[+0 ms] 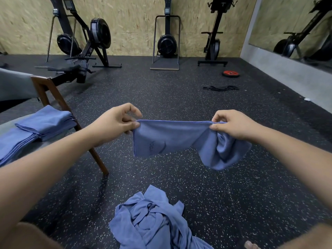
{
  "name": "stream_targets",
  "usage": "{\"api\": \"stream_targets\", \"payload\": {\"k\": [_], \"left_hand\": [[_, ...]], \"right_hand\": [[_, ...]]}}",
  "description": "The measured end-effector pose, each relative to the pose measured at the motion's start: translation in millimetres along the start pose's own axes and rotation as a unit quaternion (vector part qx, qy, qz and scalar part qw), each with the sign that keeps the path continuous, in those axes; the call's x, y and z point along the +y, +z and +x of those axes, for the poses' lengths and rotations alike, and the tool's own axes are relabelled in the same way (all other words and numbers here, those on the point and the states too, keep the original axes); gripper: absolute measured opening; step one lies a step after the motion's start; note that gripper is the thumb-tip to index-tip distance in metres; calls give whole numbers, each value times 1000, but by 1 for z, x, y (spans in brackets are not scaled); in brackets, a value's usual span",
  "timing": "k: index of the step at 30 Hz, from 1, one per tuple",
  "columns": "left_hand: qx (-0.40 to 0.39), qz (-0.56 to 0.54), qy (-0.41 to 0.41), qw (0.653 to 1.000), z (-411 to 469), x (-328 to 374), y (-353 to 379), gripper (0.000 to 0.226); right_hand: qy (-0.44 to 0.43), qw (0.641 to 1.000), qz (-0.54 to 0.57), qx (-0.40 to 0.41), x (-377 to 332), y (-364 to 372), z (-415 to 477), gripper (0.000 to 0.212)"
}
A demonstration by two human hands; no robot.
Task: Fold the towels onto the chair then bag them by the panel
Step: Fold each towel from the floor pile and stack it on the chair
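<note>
Closest in, below both hands, a heap of crumpled blue towels (152, 218) lies on the speckled rubber floor (179, 90). Above it the left hand (115, 121) pinches one top corner of a blue towel (170, 135) between thumb and curled fingers. The right hand (233, 124) pinches the same top edge further along. The edge is stretched almost level between the two hands. Under the left hand the cloth hangs flat, showing a faint printed logo. Under the right hand the rest droops in a loose bunch, clear of the floor.

Left of the left hand stands a wooden-legged chair (98, 159). A stack of folded blue towels (46, 121) lies on its grey seat, and a second folded stack (16, 144) lies just beside it, nearer the person.

Well beyond the hands, rowing machines (167, 42) stand against a chipboard panel wall (134, 24). Ahead of the right hand a red weight plate (230, 73) and a black strap (221, 88) lie on the floor.
</note>
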State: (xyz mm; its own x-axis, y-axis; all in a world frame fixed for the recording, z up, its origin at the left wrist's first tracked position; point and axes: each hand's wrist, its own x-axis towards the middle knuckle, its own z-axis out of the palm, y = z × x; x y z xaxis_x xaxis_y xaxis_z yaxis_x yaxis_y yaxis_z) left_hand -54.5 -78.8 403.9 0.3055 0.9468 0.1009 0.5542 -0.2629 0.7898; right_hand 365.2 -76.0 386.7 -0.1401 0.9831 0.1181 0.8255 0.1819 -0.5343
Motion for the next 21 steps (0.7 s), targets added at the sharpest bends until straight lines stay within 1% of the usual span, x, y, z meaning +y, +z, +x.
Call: {"api": "stream_targets", "payload": {"k": [4,7,10,13,15,19,21], "left_hand": [[50,-46,-23,997,2,5,9,6],[58,-57,-53,995,1,11,21,7],[45,-53,-75,995,-1,16,31,7],[47,-12,-91,995,-3,22,36,5],[45,-4,-97,994,-7,28,39,7],[21,-36,-94,995,-12,35,42,3],[14,-48,-84,995,-14,39,44,6]], "right_hand": [[9,996,86,30,-11,12,-6,14],[2,992,125,29,-31,21,-13,14],[-2,987,163,1,-53,30,-20,13],[-4,978,207,-32,-78,38,-28,8],[-9,969,240,-58,-95,42,-35,7],[-17,948,295,-117,-123,47,-50,16],[-16,934,326,-143,-132,50,-55,21]]}}
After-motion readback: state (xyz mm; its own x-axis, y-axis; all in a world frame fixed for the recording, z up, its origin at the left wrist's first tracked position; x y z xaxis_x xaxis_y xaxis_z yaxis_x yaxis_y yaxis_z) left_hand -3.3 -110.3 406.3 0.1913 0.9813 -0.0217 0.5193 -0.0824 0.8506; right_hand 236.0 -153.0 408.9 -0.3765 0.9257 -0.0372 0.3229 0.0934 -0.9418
